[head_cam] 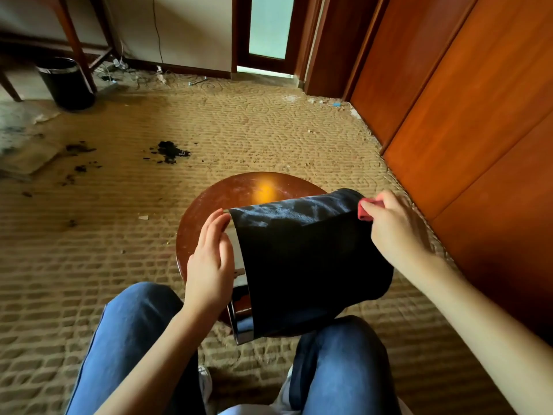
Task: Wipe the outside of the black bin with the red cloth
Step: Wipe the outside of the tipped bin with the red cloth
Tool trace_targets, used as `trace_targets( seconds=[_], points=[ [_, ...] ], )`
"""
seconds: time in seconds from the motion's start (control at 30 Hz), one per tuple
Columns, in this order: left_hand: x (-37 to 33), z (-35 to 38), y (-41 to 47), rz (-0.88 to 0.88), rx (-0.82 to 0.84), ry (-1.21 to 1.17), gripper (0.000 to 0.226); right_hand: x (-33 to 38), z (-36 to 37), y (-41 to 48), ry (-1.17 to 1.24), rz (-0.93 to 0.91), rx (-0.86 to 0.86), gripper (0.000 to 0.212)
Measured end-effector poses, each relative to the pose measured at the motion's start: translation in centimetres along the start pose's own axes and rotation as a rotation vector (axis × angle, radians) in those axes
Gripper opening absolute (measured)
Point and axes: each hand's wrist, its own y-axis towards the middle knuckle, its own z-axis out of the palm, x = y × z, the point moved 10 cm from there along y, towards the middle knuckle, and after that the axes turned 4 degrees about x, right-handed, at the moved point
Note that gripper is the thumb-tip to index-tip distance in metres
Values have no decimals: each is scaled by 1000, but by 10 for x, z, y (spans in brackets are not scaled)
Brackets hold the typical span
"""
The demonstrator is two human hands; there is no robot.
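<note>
A black bin (305, 265) lies on its side across a small round wooden table (209, 202), its shiny metal rim pointing left and its base to the right. My left hand (211, 262) rests with straight fingers on the rim end and steadies it. My right hand (392, 226) grips a bunched red cloth (364, 209) and presses it against the bin's far right end, near the base. Most of the cloth is hidden inside my fingers. Dusty grey smears show on the bin's upper side.
My knees in blue jeans (134, 339) sit just below the table. A second black bin (64, 82) stands far left by a table leg. Dark debris (169, 151) lies on the patterned carpet. Wooden wardrobe panels (463, 115) run along the right.
</note>
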Motion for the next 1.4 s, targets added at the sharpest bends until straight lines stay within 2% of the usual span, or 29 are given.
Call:
trace_targets(
  seconds=[0.07, 0.13, 0.27, 0.37, 0.47, 0.63, 0.8, 0.87, 1.07, 1.3, 1.4],
  points=[
    [-2, -1, -1, -5, 5, 11, 52, 8, -11, 23, -93, 84, 36, 24],
    [0, -4, 5, -54, -7, 38, 53, 21, -11, 24, -146, 75, 91, 26],
    [6, -4, 22, -115, -11, 50, 54, 9, -6, -18, -225, -6, 33, 35],
    [6, 0, 17, -74, -15, -29, 52, -1, -1, -37, -299, -48, 14, 36],
    [0, 2, 1, -10, -4, -13, 52, 10, -3, -9, -360, -49, 20, 32],
    [-7, -5, -3, -35, -8, 45, 57, 29, 8, 33, -411, -51, 124, 36],
    [0, -4, 16, -97, -2, 25, 54, 26, 4, -20, -441, -94, 88, 44],
    [0, 0, 13, -76, -1, -9, 54, 21, 4, -25, -425, -86, 105, 42],
    [-2, -3, 4, -78, -1, 28, 53, 27, 10, 38, -465, -15, 172, 33],
    [11, -3, 28, -171, -34, -81, 38, 56, 6, -38, -435, -222, -14, 42],
    [11, -2, 22, -149, -25, -72, 44, 48, 6, -31, -418, -182, 12, 42]
  ],
)
